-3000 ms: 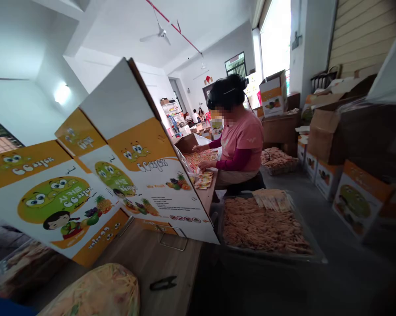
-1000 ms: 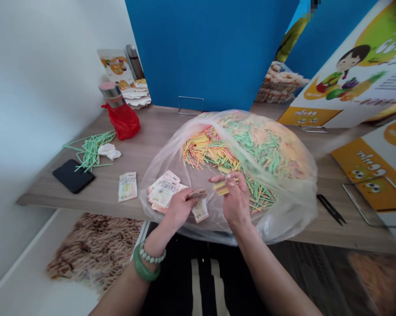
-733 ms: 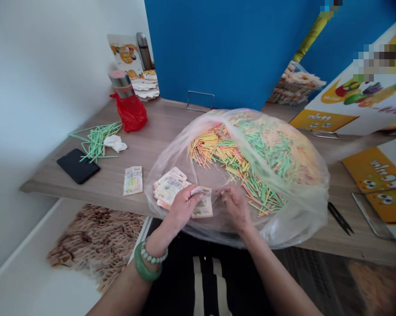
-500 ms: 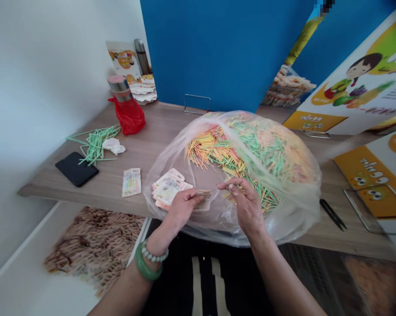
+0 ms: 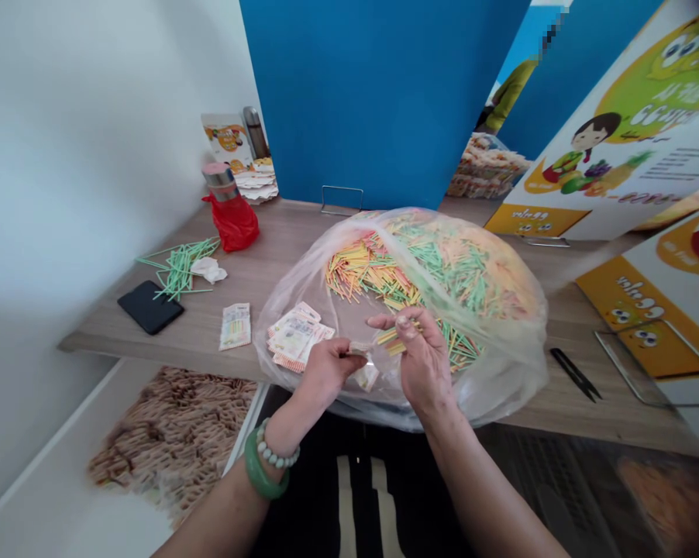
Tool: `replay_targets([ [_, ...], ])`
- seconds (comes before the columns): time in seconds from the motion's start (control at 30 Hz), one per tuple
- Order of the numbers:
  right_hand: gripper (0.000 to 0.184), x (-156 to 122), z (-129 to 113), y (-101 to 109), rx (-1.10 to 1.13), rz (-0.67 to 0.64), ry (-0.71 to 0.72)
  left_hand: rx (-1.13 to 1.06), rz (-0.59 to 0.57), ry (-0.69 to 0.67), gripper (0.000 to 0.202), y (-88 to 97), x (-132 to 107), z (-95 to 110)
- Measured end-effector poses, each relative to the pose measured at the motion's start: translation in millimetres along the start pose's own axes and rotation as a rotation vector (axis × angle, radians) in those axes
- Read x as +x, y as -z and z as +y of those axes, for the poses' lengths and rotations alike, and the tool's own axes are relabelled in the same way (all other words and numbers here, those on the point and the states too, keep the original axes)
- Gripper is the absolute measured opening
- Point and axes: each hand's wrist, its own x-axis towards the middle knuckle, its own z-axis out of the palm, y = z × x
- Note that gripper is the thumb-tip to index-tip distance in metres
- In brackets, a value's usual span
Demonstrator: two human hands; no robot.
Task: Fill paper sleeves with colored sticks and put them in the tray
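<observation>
My left hand (image 5: 325, 372) pinches a packet (image 5: 368, 377); my right hand (image 5: 425, 366) grips sticks (image 5: 390, 339) just right of it, seemingly pointing toward it.

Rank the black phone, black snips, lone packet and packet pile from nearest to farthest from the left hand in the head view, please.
1. Packet pile, just left of the left hand
2. Lone packet, farther left
3. Black phone, far left
4. Black snips, past the right hand

The left fingers (image 5: 339, 346) partly hide the held packet (image 5: 368, 376).
</observation>
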Motion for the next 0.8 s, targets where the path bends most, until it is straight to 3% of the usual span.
replay_targets([
  [0.23,0.02,-1.8,-9.6,-23.2,0.07,-0.055,-0.023,0.047,0.044,0.014,0.023,-3.0,3.2,0.3],
  [0.5,0.02,1.1,14.5,-18.8,-0.091,-0.086,-0.061,-0.064,-0.121,0.184,0.033,6.0,3.3,18.2],
  [0.7,0.014,6.1,24.6,-18.7,-0.032,-0.246,-0.297,-0.14,-0.177,0.184,0.037,13.9,8.6,9.2],
  [0.8,0.015,5.7,22.8,-28.0,0.09,-0.261,-0.396,-0.081,-0.149,0.099,0.042,10.0,5.8,21.5],
])
